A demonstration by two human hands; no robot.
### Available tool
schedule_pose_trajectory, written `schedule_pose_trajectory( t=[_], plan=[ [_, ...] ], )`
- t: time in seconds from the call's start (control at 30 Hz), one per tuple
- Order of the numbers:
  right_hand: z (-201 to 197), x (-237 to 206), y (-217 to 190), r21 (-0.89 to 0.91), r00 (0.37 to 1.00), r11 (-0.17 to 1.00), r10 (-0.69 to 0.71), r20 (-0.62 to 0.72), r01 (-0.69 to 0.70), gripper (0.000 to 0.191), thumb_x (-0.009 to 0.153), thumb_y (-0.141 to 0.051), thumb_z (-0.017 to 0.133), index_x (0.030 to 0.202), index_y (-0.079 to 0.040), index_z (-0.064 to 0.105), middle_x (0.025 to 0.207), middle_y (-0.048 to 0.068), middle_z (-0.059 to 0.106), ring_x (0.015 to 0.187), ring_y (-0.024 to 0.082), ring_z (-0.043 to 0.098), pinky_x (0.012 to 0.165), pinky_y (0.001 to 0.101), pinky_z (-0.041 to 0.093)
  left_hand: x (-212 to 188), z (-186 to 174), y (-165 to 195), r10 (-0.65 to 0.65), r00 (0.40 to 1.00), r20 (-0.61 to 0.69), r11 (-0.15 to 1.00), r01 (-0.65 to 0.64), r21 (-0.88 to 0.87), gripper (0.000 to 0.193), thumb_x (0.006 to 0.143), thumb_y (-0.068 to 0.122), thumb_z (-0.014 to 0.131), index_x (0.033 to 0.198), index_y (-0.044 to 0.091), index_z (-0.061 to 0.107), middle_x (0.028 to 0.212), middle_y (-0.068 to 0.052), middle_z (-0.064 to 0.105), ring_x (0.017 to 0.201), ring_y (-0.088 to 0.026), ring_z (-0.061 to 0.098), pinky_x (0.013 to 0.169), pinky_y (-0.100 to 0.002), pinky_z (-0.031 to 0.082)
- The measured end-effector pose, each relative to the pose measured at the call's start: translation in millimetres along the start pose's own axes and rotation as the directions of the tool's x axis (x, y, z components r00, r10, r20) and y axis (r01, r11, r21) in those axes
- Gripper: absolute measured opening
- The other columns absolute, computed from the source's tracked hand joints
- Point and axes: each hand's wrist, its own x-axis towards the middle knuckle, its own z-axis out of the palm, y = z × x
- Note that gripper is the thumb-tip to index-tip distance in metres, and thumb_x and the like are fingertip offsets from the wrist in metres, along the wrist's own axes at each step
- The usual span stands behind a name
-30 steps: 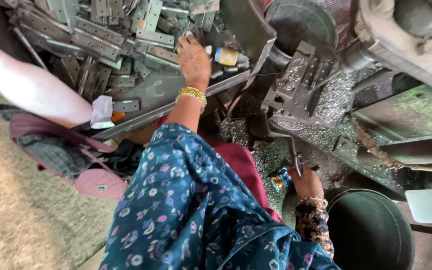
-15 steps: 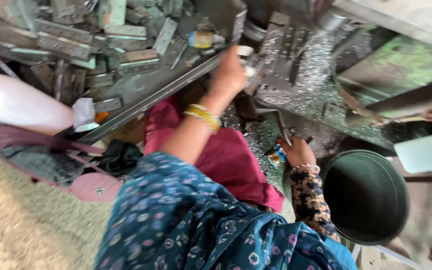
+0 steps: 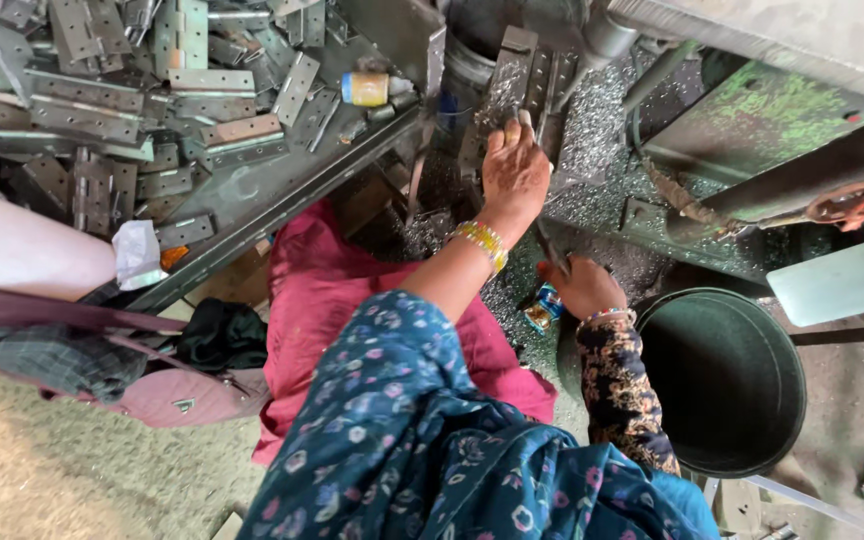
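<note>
Both hands (image 3: 515, 175) work over a swarf-strewn machine bed (image 3: 602, 140)

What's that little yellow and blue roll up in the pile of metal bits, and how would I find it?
Start at the big sloping tray heaped with flat grey hinge plates in the upper left. Follow its right-hand end toward the machine: a small cylinder lies there on its side. It is the only round, brightly coloured thing there, yellow with a blue band, while everything around it is flat dull metal.
</note>
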Motion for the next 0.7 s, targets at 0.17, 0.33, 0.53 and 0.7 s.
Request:
schedule_pose_trajectory(
  t=[0.17, 0.33, 0.53, 0.7],
  plan=[
    [60.2, 0.1, 12.2, 0.003, 0.999, 1.000, 0.022, -0.037, -0.022, 0.058, 0.094, -0.062, 0.062, 0.103, -0.005, 0.070, 0.096, 0.026, 0.072, 0.094, 0.047, 0.070, 0.080, 0.0559, 0.055, 20.7, 18.3, 5.9, -0.010, 0.997, -0.080, 0.998, 0.015, 0.056, 0.031, 0.087, 0.020, 0.060, 0.107, 0.002, 0.077, 0.148, -0.023, 0.052, 0.130, -0.028, 0.052, 0.095, -0.040, 0.040],
    [81.2, -0.8, 15.2, 0.241, 1.000, 0.970, -0.013, 0.003, 0.012, 0.052, 0.089, -0.054, 0.064, 0.094, -0.003, 0.069, 0.088, 0.025, 0.075, 0.091, 0.045, 0.072, 0.080, 0.0541, 0.054, 9.0, 23.2, -7.1, 0.016, 0.992, -0.127, 0.999, -0.021, -0.041, 0.038, 0.093, 0.016, 0.058, 0.122, -0.004, 0.073, 0.148, -0.019, 0.054, 0.130, -0.023, 0.051, 0.097, -0.038, 0.040],
    [46.1, 3.3, 24.5, -0.050, 0.996, 0.998, 0.024, -0.081, -0.028, 0.057, 0.094, -0.059, 0.064, 0.095, -0.003, 0.071, 0.091, 0.029, 0.071, 0.091, 0.048, 0.070, 0.078, 0.0567, 0.053, 25.3, 20.8, -1.5, -0.006, 0.998, -0.058, 0.999, 0.004, -0.033, 0.032, 0.093, 0.016, 0.056, 0.115, 0.002, 0.074, 0.151, -0.017, 0.051, 0.133, -0.025, 0.048, 0.101, -0.039, 0.038],
    [78.5, 2.3, 21.0, 0.183, 0.994, 0.981, -0.039, -0.105, 0.057, 0.055, 0.089, -0.058, 0.065, 0.092, -0.003, 0.071, 0.087, 0.029, 0.073, 0.086, 0.047, 0.072, 0.076, 0.0559, 0.054, 32.2, 33.8, -1.8, 0.003, 1.000, 0.012, 1.000, -0.004, 0.027, 0.034, 0.091, 0.016, 0.053, 0.114, 0.002, 0.074, 0.152, -0.016, 0.049, 0.132, -0.023, 0.048, 0.094, -0.036, 0.038]
  ],
)
